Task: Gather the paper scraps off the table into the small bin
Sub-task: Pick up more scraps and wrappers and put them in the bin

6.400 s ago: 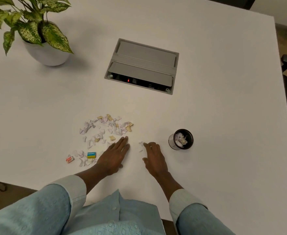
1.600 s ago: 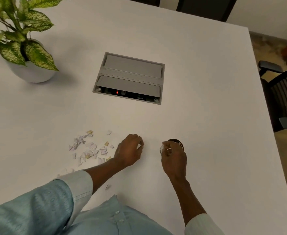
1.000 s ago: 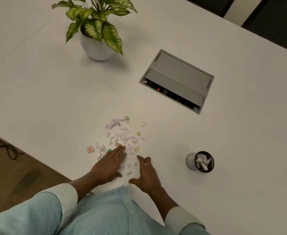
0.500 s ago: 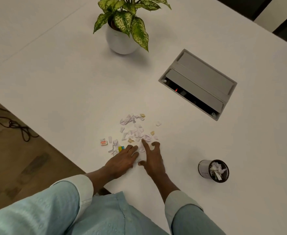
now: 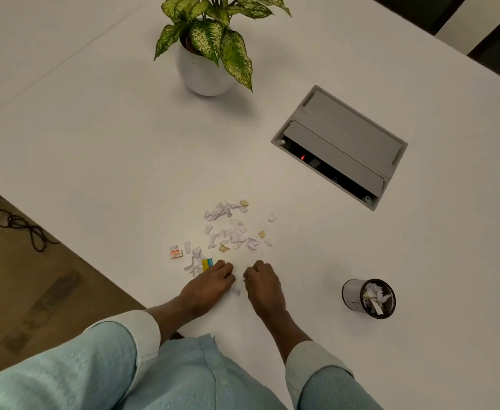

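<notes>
Several white and tan paper scraps [image 5: 231,229] lie scattered on the white table [image 5: 95,143], just beyond my hands. My left hand [image 5: 206,287] rests on the table with its fingers curled, beside a yellow and blue scrap [image 5: 207,263]. My right hand [image 5: 262,287] sits close to it, fingers curled in over a few scraps. One white scrap [image 5: 237,290] shows between the two hands. The small bin [image 5: 368,297], a round black-rimmed cup, stands to the right, partly filled with scraps.
A potted plant [image 5: 206,51] in a white pot stands at the back. A grey cable box [image 5: 340,146] is set into the table at the right. A small red and white piece [image 5: 175,252] lies left of the scraps. The table's near edge runs diagonally at the left.
Both hands have drawn back toward me from the pile and curled their fingers closed, pulling a few scraps along. The view has shifted left; the bin has not moved.
</notes>
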A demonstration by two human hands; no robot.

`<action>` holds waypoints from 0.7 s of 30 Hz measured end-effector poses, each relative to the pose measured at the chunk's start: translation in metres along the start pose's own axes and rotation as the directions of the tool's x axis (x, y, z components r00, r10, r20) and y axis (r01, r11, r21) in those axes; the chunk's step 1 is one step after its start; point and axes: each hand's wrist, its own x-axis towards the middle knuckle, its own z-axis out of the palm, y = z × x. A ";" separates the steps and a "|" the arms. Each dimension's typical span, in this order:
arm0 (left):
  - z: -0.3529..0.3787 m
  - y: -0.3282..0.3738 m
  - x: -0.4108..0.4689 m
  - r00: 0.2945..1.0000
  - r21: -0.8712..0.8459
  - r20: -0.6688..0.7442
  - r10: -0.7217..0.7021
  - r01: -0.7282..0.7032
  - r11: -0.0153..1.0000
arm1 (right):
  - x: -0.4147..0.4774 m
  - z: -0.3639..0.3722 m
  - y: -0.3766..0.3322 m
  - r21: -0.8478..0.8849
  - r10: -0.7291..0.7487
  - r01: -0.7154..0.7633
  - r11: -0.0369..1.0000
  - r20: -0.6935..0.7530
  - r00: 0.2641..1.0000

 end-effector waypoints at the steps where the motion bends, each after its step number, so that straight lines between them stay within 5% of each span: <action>1: -0.001 -0.001 0.001 1.000 0.021 0.009 0.007 -0.007 1.000 | -0.003 0.001 0.002 0.022 0.027 -0.026 0.999 -0.022 0.999; 5: -0.005 -0.001 0.005 1.000 0.001 0.008 0.026 -0.026 1.000 | -0.014 0.000 0.010 0.244 0.273 -0.245 0.938 -0.086 0.958; 10: -0.010 0.004 0.014 0.999 -0.130 -0.044 -0.010 0.004 0.991 | -0.045 -0.011 0.029 0.571 0.571 -0.407 0.712 -0.134 0.810; 17: -0.040 0.059 0.052 0.942 -0.450 -0.291 -0.166 0.018 0.893 | -0.094 -0.047 0.055 0.816 0.754 -0.323 0.479 -0.195 0.627; 21: -0.066 0.112 0.091 0.924 -0.619 -0.305 -0.230 -0.009 0.785 | -0.114 -0.073 0.075 0.891 0.835 -0.249 0.381 -0.215 0.507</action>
